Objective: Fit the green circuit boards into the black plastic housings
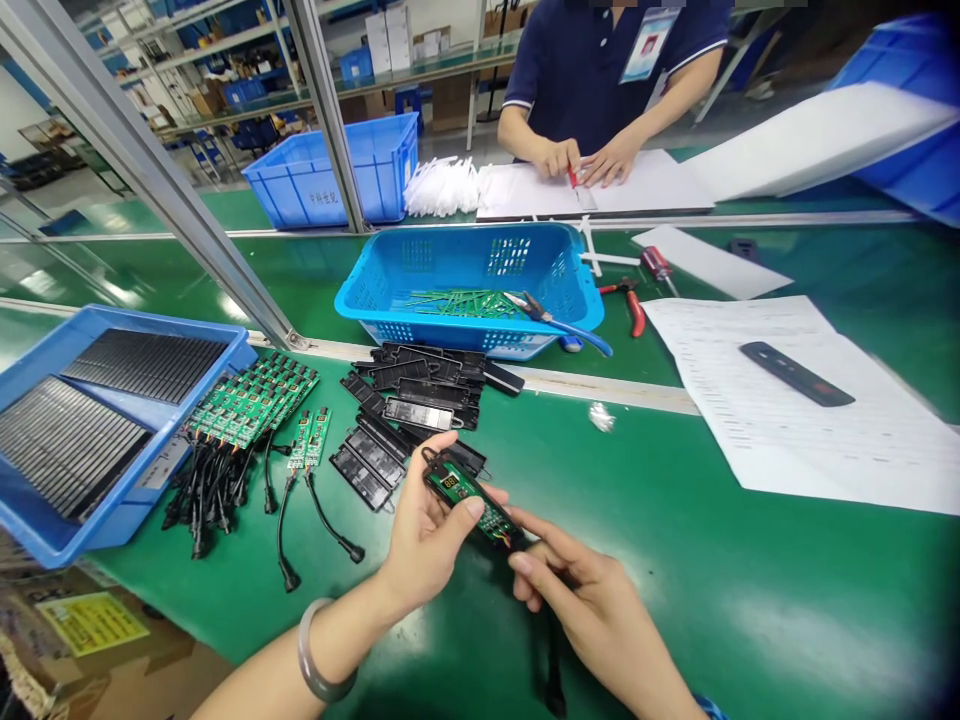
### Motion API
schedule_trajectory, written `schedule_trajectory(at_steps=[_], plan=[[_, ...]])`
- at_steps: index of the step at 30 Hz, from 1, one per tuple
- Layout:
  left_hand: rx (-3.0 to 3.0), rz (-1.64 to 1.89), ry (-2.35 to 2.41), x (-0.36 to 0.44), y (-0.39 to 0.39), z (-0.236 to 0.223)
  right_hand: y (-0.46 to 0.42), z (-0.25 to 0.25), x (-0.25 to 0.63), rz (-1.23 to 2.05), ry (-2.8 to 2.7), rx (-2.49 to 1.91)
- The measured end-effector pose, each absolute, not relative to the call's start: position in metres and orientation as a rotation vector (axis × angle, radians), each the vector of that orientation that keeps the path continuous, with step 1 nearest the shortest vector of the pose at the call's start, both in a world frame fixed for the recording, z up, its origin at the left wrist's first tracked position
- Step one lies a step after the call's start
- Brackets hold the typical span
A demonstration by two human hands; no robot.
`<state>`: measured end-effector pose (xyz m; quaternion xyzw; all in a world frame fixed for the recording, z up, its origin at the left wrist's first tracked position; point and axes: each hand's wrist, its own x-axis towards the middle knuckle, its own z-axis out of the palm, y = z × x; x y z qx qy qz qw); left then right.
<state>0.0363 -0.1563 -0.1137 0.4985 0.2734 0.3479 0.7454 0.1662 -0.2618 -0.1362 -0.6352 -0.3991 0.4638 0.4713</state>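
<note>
My left hand (431,530) grips a narrow black plastic case from its left side, the thumb pressing on the green circuit board (480,510) that lies inside. A small two-digit display shows near the board's upper end. At the lower end, by some red and yellow wires, my right hand (577,585) pinches the case where a black cable (553,660) leaves it and hangs down. Just beyond my left hand lie several loose black case halves (427,390). Left of them are two circuit boards (309,438) with black cables.
A stack of circuit boards (255,400) stands beside a blue tray (247,345) of black cases. Behind is a blue basket (465,335) with pliers (559,322). Papers (720,440) lie right, with a black cover (796,374). Opposite, a person (600,90) works with a red-handled tool.
</note>
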Motion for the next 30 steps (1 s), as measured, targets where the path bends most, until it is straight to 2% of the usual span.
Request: schedule_trajectory(at_steps=[10, 12, 17, 20, 23, 30], plan=[[1.095, 0.677, 0.607, 0.036, -0.155, -0.112, -0.264, -0.141, 0.162, 1.018, -1.18, -1.613], [1.133, 0.621, 0.644, 0.036, -0.151, -0.112, -0.263, -0.139, 0.164, 0.877, -1.3, -1.623], [1.384, 0.294, 0.657, 0.035, -0.15, -0.126, -0.263, -0.139, 0.171, 0.219, -1.548, -1.592], [1.508, 0.191, 0.643, 0.035, -0.153, -0.136, -0.264, -0.143, 0.174, -0.024, -1.715, -1.595], [1.529, 0.154, 0.64, 0.036, -0.155, -0.14, -0.264, -0.144, 0.174, -0.157, -1.8, -1.593], [1.436, 0.173, 0.593, 0.036, -0.155, -0.143, -0.256, -0.138, 0.174, -0.229, -1.881, -1.558]])
